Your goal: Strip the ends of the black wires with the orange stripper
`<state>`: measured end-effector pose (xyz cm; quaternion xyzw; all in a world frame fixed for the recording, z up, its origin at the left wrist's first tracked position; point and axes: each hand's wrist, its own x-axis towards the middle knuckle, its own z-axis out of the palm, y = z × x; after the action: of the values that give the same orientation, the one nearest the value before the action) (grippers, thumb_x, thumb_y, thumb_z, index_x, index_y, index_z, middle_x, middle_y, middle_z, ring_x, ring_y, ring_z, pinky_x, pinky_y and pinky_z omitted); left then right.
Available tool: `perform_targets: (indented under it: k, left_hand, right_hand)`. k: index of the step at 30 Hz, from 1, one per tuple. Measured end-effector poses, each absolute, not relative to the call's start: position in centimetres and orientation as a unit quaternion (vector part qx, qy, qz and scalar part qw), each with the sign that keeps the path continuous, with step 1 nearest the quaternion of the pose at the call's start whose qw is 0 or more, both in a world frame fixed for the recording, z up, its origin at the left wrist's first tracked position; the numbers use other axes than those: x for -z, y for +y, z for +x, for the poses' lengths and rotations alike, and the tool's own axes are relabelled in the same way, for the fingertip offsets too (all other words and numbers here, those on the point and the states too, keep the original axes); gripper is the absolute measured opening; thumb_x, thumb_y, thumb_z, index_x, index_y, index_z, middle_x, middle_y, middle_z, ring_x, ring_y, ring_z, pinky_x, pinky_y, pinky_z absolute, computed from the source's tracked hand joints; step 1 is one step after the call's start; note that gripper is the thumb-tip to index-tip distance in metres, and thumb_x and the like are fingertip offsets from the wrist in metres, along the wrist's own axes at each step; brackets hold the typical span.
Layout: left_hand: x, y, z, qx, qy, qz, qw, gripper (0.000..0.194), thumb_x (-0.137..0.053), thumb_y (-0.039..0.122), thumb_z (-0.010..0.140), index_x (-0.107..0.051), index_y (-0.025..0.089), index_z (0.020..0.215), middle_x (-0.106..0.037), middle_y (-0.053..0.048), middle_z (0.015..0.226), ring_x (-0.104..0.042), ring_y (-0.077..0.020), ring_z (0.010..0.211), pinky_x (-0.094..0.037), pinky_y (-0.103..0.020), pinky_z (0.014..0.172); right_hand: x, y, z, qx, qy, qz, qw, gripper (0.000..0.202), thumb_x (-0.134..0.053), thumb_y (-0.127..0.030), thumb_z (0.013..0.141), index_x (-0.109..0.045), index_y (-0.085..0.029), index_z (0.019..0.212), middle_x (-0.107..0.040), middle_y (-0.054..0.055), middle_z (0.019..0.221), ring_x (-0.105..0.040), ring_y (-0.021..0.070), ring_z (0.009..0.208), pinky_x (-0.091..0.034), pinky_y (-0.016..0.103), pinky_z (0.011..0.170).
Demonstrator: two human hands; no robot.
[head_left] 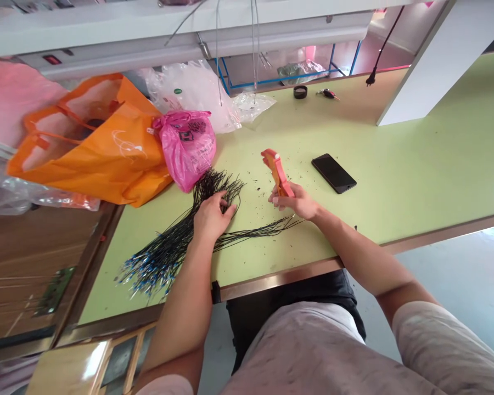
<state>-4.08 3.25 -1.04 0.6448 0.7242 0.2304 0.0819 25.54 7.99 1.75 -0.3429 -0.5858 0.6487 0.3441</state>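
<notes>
A thick bundle of thin black wires (175, 233) lies across the green table, with blue and silvery ends at the lower left and loose ends at the top. My left hand (211, 218) rests over the upper part of this bundle, thumb apart from the fingers. I see nothing clearly gripped in it; its palm side is hidden. A smaller group of black wires (257, 229) stretches to the right, below my right hand. In my right hand (297, 202) is an orange and red wire stripper (279, 173), its head pointing up and away from me.
A black phone (333, 173) lies right of the wire stripper. Left stand an orange bag (107, 148) and a knotted pink plastic bag (191, 148). Farther back are a black ring (300, 91), keys (328, 94) and a white post (426, 66). Dark scraps dot the green tabletop (395, 181).
</notes>
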Motion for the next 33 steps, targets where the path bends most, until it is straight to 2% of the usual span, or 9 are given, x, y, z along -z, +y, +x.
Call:
perform_targets:
  k: [2,4,9,15,22,26,28,31,33]
  left_hand:
    - [1.3,3.2,-3.7,-0.232,0.703,0.667,0.086,0.063,-0.073,0.046,0.090,-0.066,0.018,0.145,-0.080,-0.013,0.109,-0.072,-0.0342,0.107,-0.058,-0.046,0.095]
    - [1.4,3.2,-3.4,-0.237,0.677,0.691,0.089,0.067,-0.074,0.045,0.089,-0.063,0.018,0.149,-0.078,-0.014,0.116,-0.070,-0.0347,0.114,-0.057,-0.047,0.100]
    - [2.1,3.5,-4.1,-0.241,0.667,0.705,0.026,0.058,-0.070,0.043,0.092,-0.064,0.018,0.144,-0.073,-0.019,0.130,-0.064,-0.0393,0.127,-0.050,-0.055,0.115]
    - [2.4,3.5,-4.9,-0.241,0.724,0.645,-0.043,0.051,-0.058,0.036,0.098,-0.061,0.014,0.144,-0.071,-0.026,0.129,-0.063,-0.0451,0.127,-0.051,-0.062,0.110]
    - [0.5,3.3,-3.1,-0.287,0.658,0.695,-0.034,0.085,-0.076,0.048,0.091,-0.042,0.019,0.163,-0.051,-0.025,0.162,-0.043,-0.0484,0.155,-0.037,-0.067,0.128]
    - [-2.2,2.0,-2.9,-0.327,0.630,0.704,-0.019,0.077,-0.080,0.045,0.088,-0.052,0.027,0.157,-0.053,-0.018,0.162,-0.043,-0.0462,0.158,-0.036,-0.065,0.131]
    - [-3.9,0.5,-2.9,-0.348,0.609,0.712,-0.012,0.062,-0.076,0.047,0.090,-0.062,0.027,0.148,-0.059,-0.016,0.157,-0.050,-0.0432,0.153,-0.039,-0.062,0.130]
    - [-5.7,-1.8,-2.4,-0.326,0.584,0.740,0.071,0.031,-0.066,0.050,0.100,-0.077,0.029,0.119,-0.078,-0.009,0.123,-0.073,-0.0329,0.119,-0.057,-0.048,0.111]
    - [-5.8,-2.9,-1.8,-0.258,0.561,0.773,0.146,0.030,-0.062,0.052,0.101,-0.080,0.030,0.114,-0.081,-0.006,0.114,-0.077,-0.0284,0.103,-0.062,-0.041,0.097]
  right_hand:
    - [-1.8,7.5,25.6,-0.576,-0.692,-0.317,0.299,0.029,-0.080,-0.038,0.081,-0.067,-0.021,0.100,-0.071,0.003,0.091,-0.063,0.0180,0.075,-0.054,0.036,0.070]
    - [-1.9,6.9,25.5,-0.486,-0.790,-0.275,0.254,0.026,-0.078,-0.031,0.081,-0.069,-0.020,0.103,-0.072,0.005,0.095,-0.065,0.0212,0.082,-0.056,0.040,0.076]
    - [-2.0,5.0,24.8,-0.325,-0.913,-0.173,0.176,0.045,-0.077,-0.017,0.072,-0.072,-0.019,0.117,-0.078,0.014,0.115,-0.069,0.0325,0.110,-0.055,0.051,0.103]
    - [-2.6,4.2,24.7,-0.316,-0.929,-0.165,0.098,0.048,-0.078,-0.016,0.072,-0.074,-0.020,0.120,-0.080,0.012,0.116,-0.069,0.0311,0.113,-0.056,0.045,0.102]
    - [-2.8,5.2,25.3,-0.370,-0.905,-0.193,0.078,0.056,-0.081,-0.018,0.074,-0.074,-0.020,0.129,-0.077,0.013,0.121,-0.070,0.0300,0.116,-0.057,0.042,0.102]
    - [-3.3,6.8,26.5,-0.480,-0.837,-0.223,0.139,0.050,-0.084,-0.027,0.077,-0.073,-0.020,0.126,-0.075,0.012,0.126,-0.072,0.0269,0.111,-0.058,0.042,0.099]
    - [-3.6,7.6,27.1,-0.508,-0.798,-0.248,0.209,0.043,-0.086,-0.038,0.079,-0.073,-0.019,0.115,-0.075,0.008,0.110,-0.071,0.0243,0.099,-0.058,0.042,0.094]
    - [-3.8,8.5,27.5,-0.549,-0.723,-0.279,0.313,0.041,-0.088,-0.044,0.079,-0.072,-0.022,0.109,-0.073,0.006,0.107,-0.070,0.0231,0.099,-0.058,0.042,0.094]
    - [-3.8,8.7,27.5,-0.579,-0.663,-0.290,0.376,0.041,-0.087,-0.047,0.080,-0.071,-0.023,0.108,-0.074,0.007,0.112,-0.070,0.0231,0.102,-0.058,0.043,0.096]
